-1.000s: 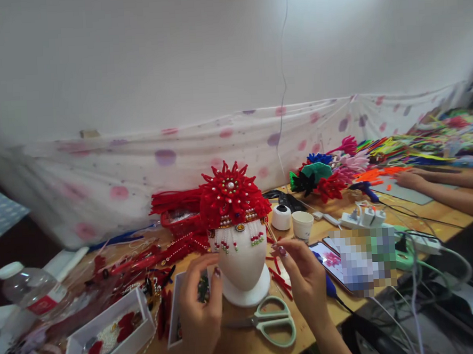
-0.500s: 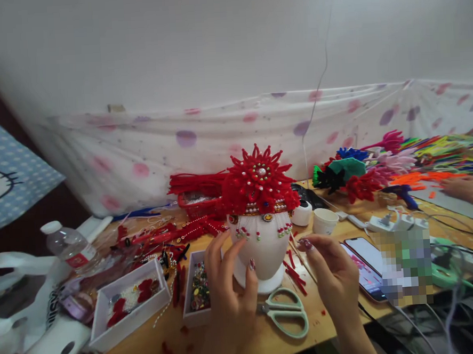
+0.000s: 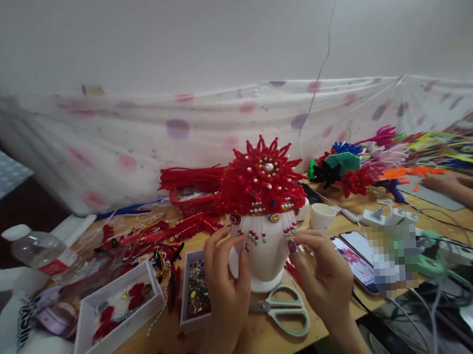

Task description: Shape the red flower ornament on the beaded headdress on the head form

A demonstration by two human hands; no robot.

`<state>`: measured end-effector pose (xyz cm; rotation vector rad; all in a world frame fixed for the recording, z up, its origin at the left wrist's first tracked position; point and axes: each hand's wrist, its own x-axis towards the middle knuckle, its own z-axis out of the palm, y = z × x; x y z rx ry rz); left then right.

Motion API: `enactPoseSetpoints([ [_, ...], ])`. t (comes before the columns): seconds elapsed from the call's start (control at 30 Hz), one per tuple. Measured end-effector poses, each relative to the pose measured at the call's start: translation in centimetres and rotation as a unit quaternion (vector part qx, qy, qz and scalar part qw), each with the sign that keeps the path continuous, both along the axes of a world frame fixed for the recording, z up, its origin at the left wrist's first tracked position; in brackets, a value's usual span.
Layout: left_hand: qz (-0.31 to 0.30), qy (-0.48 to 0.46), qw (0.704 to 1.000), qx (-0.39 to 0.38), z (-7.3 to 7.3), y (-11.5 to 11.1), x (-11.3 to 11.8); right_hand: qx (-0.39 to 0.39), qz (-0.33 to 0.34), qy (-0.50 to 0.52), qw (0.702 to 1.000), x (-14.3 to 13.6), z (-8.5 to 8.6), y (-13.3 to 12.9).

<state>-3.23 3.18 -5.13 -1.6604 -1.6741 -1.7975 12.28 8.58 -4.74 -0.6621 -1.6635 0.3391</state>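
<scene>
Head view: left hand (image 3: 226,292) hides stand (image 3: 265,255) side.

Soft, even daylight — edges bowed and smeared, perhaps motion blur — centre fairly sharp.

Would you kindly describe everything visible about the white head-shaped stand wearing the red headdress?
The white stand is a smooth, glossy head form, seemingly foam or plastic, upright on a round base on the wooden table. A red headdress of fuzzy petals, pearls and gems caps it, with bead strings hanging down its front. The left hand and right hand touch its sides.
</scene>
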Motion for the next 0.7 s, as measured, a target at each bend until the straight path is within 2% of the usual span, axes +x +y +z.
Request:
enactPoseSetpoints([
  [0.13,0.008,0.001,1.000,0.007,1.3,0.9,-0.1,-0.001,-0.007,0.026,1.000,-0.1,-0.3,0.0],
  [0.23,0.016,-0.007,1.000,0.007,1.6,1.3,0.2,-0.002,-0.031,0.010,0.999,-0.2,-0.3,0.0],
  [0.53,0.010,0.004,1.000,0.004,1.1,1.0,0.2,-0.033,-0.034,0.016,0.999,-0.1,-0.4,0.4],
  [0.7,-0.023,-0.070,0.997,-0.018,1.3,0.8,-1.4,-0.036,-0.072,0.073,0.994,1.1,-0.4,1.2],
])
